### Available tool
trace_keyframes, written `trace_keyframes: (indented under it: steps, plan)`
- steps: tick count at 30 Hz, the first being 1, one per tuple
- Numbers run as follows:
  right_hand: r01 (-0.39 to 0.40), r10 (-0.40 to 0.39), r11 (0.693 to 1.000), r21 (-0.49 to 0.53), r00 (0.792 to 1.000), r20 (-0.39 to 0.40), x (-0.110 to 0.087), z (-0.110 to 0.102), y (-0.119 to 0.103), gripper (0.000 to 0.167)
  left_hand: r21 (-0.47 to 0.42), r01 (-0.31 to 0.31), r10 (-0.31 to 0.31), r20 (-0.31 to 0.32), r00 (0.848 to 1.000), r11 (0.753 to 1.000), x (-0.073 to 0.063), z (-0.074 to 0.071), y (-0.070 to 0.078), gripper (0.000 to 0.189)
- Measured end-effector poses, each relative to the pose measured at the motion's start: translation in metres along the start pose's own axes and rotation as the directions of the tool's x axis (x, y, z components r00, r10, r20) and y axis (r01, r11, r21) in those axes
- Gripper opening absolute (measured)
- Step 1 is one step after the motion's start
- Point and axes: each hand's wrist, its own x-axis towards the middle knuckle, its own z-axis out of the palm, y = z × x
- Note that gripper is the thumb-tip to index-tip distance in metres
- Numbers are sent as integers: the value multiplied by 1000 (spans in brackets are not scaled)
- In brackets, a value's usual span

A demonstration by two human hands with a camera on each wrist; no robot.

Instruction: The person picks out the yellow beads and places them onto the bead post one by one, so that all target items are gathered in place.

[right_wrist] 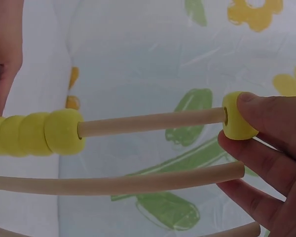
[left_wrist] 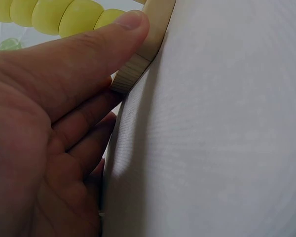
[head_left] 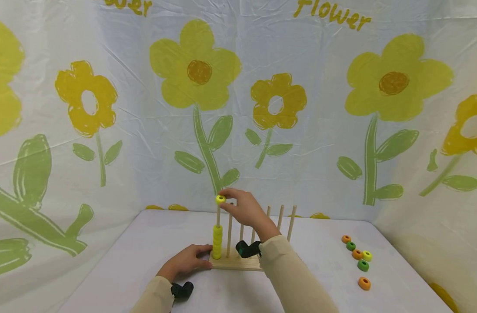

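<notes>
My right hand (head_left: 247,212) pinches a yellow bead (right_wrist: 237,116) between thumb and fingers at the top of the leftmost wooden peg (right_wrist: 153,122). The peg's tip sits at the bead's hole. Lower on that peg, several yellow beads (head_left: 217,242) are stacked down to the wooden base (head_left: 234,263). At the base's left end, my left hand (head_left: 186,262) holds it, the thumb on the front face and fingers behind, as the left wrist view shows. My right forearm hides part of the base and some pegs.
More bare pegs (head_left: 291,224) stand in a row to the right on the same base. Several loose beads lie on the table's right side, among them an orange bead (head_left: 364,283), a green bead (head_left: 363,265) and a yellow bead (head_left: 366,255). A flower-printed cloth (head_left: 320,174) hangs behind.
</notes>
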Motion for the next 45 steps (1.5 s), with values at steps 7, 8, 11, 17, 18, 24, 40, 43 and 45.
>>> trace_keyframes:
  steps: [7,8,11,17,18,24,40,43,45]
  plan:
    - [4,-4,1000,-9,1000,10,1,2,-2,39,-5,2,-2,4,1000,1000,-2,-2,5,70]
    - [4,-4,1000,-11,1000,12,1,3,-2,39,-7,3,-3,5,1000,1000,-2,-2,5,70]
    - [-1,1,1000,-14,1000,14,1,4,-1,38,-9,3,-3,5,1000,1000,-2,-1,6,70]
    - [-15,15,1000,-5,1000,17,-1,4,-2,38,-3,-4,4,8,1000,1000,-1,-1,4,70]
    - [-17,17,1000,-5,1000,18,-1,4,-2,38,-2,-4,4,8,1000,1000,-1,-1,4,70]
    - [-26,26,1000,5,999,25,-4,5,-2,39,-3,-1,1,7,1000,1000,-2,0,4,70]
    - [25,-24,999,-34,999,22,-10,-8,2,38,-9,8,-8,7,1000,1000,-2,1,2,74]
    - [50,-49,998,-47,999,18,-12,-12,2,38,-12,8,-8,8,1000,1000,-2,0,2,74]
    - [61,-60,997,-57,998,12,-14,-14,2,38,-13,8,-8,8,1000,1000,-2,1,2,74]
